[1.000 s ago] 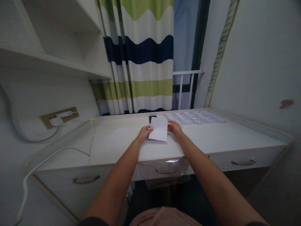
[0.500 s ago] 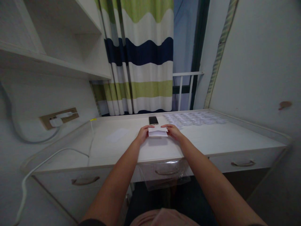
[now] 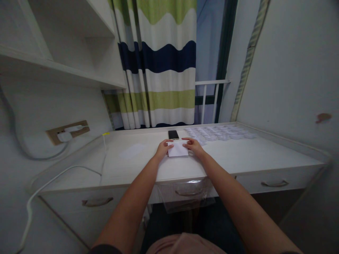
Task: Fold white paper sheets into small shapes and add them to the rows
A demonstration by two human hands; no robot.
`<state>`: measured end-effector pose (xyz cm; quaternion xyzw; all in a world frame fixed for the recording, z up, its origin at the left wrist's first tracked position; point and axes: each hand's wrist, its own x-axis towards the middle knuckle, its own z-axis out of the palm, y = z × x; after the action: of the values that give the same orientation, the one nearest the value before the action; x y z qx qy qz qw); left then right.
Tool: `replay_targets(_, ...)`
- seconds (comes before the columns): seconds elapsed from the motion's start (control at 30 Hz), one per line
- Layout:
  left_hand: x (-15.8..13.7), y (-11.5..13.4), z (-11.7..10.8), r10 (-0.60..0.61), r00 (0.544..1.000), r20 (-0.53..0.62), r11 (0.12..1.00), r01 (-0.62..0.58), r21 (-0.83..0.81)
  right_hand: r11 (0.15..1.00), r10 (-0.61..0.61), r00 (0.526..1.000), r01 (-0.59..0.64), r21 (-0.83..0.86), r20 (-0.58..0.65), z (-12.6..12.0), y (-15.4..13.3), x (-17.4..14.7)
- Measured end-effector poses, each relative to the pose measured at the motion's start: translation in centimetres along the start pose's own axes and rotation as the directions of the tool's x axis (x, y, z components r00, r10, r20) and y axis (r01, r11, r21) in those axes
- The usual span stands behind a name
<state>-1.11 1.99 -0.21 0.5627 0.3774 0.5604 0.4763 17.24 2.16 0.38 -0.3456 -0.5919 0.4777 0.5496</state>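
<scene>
Our left hand (image 3: 162, 150) and right hand (image 3: 195, 146) each pinch the far edge of the white paper (image 3: 178, 150), near of the phone (image 3: 173, 134) on the desk (image 3: 225, 158); we seem to be folding, which calls for even creasing.

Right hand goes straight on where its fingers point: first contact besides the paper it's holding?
Likely the left hand, facing the right hand across the white paper; the black phone lies close beyond, and depth there is unclear.
</scene>
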Motion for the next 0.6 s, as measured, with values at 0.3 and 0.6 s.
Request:
replay_targets(0.3, 0.0, 0.1, 0.1, -0.022, 0.999, 0.034, 0.999, 0.023, -0.042, 0.985, 0.173, 0.985, -0.173, -0.006, 0.024, 0.0, 0.9, 0.1)
replay_targets(0.6, 0.5, -0.7, 0.3, -0.079, 0.997, 0.017, 0.997, 0.079, -0.026, 0.994, 0.105, 0.992, -0.105, -0.004, 0.064, 0.0, 1.0, 0.3)
